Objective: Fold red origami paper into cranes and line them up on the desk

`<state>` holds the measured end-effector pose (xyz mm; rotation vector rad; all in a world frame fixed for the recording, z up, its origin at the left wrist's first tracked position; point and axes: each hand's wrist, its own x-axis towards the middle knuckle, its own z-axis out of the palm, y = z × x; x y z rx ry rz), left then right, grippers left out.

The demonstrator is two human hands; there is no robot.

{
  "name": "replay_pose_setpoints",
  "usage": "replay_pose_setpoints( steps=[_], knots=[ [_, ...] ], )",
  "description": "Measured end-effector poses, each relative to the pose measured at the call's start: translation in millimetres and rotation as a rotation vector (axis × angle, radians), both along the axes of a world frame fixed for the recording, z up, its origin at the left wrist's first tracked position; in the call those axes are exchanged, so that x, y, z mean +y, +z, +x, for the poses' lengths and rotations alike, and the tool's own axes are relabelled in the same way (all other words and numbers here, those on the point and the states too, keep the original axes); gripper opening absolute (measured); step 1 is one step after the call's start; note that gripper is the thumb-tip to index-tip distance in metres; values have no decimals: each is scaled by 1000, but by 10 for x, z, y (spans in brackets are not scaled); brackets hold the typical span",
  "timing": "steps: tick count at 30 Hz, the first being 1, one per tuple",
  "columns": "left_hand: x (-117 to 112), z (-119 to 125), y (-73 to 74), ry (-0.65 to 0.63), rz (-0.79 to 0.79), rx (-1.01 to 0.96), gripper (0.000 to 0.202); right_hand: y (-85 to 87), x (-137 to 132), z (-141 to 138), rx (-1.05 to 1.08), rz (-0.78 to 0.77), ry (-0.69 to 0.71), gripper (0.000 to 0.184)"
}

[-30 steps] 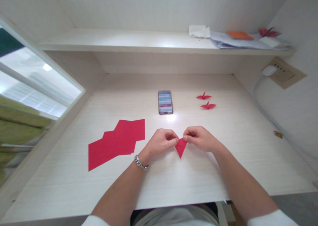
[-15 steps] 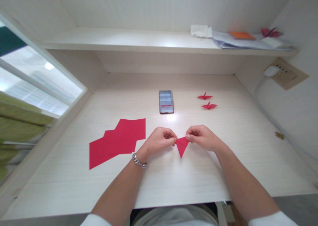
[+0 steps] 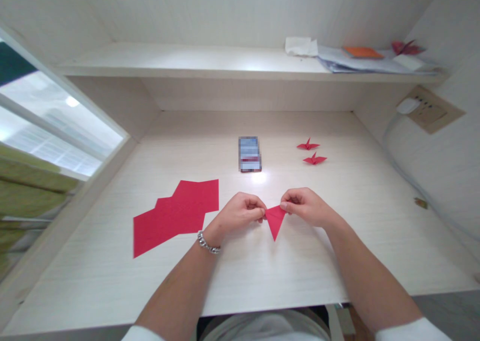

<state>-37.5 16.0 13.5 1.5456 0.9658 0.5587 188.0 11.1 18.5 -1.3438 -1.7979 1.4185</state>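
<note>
Folded red triangle (image 3: 275,222) held between two hands above the desk (image 3: 262,271).
Left hand (image 3: 240,214) pinches its left corner, right hand (image 3: 305,207) its right corner; the tip points toward the person.

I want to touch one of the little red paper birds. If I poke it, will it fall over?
Probably it would slide or tip: the birds are small folded paper, so likely very light. The desk looks smooth, so one may skid easily. A squeeze would likely crush the thin wings.
</note>
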Motion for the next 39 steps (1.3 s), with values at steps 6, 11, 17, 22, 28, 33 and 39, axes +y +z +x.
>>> replay_pose_setpoints(
  steps=[6,11,17,22,28,33,39],
  knots=[
    [42,-53,-17,1,-108,-114,13,-40,34,40,62,-50,-31,15],
    [33,13,-4,95,-66,-125,17,-56,36,19,123,-99,-68,18],
    [26,73,-57,156,-15,-87,19,-101,37,-68,250,-144,-275,28],
    [41,78,-126,273,84,-94,20,-149,54,-156,329,-163,-410,36],
    [-72,176,-117,285,333,8,46,-221,48,-218,317,-49,-486,40],
    [-114,251,-137,276,408,69,39,-232,36,-244,319,-19,-499,41],
    [-130,267,-136,295,417,82,40,-229,18,-284,331,12,-487,40]
  ],
)
